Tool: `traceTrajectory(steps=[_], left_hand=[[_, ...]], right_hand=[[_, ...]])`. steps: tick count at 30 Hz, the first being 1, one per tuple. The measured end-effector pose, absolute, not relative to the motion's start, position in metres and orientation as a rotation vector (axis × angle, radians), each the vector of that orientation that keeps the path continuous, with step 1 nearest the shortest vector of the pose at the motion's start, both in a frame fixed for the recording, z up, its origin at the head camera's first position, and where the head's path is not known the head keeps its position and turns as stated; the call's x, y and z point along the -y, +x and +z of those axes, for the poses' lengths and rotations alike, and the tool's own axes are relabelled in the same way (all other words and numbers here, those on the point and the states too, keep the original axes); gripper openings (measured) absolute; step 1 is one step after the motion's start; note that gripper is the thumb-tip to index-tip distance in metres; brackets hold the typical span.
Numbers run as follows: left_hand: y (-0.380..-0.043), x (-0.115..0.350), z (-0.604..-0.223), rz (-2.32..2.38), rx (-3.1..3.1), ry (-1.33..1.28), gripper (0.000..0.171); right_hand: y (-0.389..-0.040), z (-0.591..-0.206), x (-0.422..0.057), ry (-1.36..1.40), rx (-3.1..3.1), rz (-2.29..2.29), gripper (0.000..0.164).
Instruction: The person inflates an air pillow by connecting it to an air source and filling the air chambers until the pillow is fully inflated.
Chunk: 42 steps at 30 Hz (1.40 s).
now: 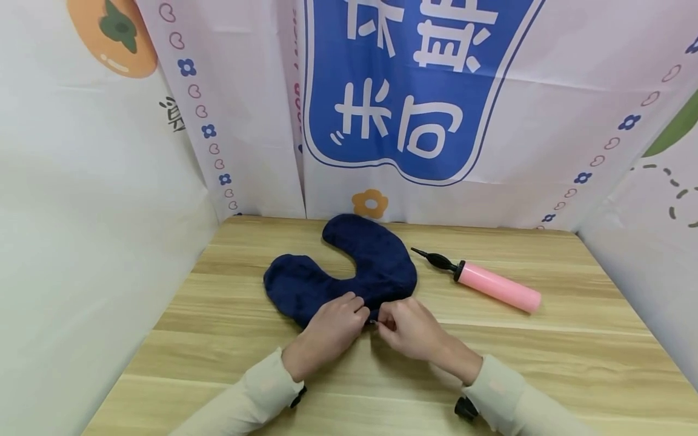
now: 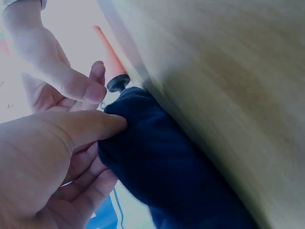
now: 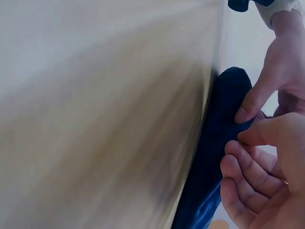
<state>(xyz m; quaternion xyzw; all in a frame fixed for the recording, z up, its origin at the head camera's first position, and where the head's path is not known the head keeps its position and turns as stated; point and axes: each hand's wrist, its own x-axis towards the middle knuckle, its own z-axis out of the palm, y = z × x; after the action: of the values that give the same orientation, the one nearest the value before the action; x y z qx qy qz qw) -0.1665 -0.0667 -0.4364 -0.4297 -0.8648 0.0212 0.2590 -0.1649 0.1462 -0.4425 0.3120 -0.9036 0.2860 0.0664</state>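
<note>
A flat navy U-shaped neck pillow lies on the wooden table. Both hands meet at its near edge. My left hand grips the fabric, the thumb pressed on the pillow and the fingers curled beneath. My right hand pinches something small at the same edge, right beside the left; its thumb and forefinger are closed together. In the right wrist view the right hand touches the pillow just below the left hand's thumb. What is pinched is too small to tell.
A pink hand pump with a black nozzle lies on the table to the right of the pillow, nozzle pointing at it. Printed banners wall the table at the back and on both sides. Bare wood lies between the hands and the front edge.
</note>
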Motion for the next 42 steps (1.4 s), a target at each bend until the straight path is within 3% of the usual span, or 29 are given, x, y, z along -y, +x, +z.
traceTrajectory(steps=[11, 16, 23, 36, 42], left_hand=[[-0.165, 0.091, -0.428, -0.031, 2.491, -1.085, 0.009], [-0.166, 0.066, -0.427, 0.08, 2.516, -1.105, 0.022], [-0.165, 0.041, -0.433, 0.246, 2.428, -0.971, 0.012], [-0.155, 0.083, -0.422, -0.039, 2.54, -1.015, 0.007], [-0.154, 0.072, -0.42, -0.068, 2.664, -1.069, 0.029]], right_hand=[[-0.18, -0.44, -0.172, 0.876, 2.754, 0.872, 0.018], [-0.18, -0.433, -0.171, 0.892, 2.731, 0.927, 0.02], [-0.176, -0.425, -0.166, 0.887, 2.715, 0.92, 0.02], [-0.191, -0.435, -0.196, 0.81, 2.73, 0.802, 0.021], [-0.188, -0.432, -0.193, 0.855, 2.718, 0.934, 0.017]])
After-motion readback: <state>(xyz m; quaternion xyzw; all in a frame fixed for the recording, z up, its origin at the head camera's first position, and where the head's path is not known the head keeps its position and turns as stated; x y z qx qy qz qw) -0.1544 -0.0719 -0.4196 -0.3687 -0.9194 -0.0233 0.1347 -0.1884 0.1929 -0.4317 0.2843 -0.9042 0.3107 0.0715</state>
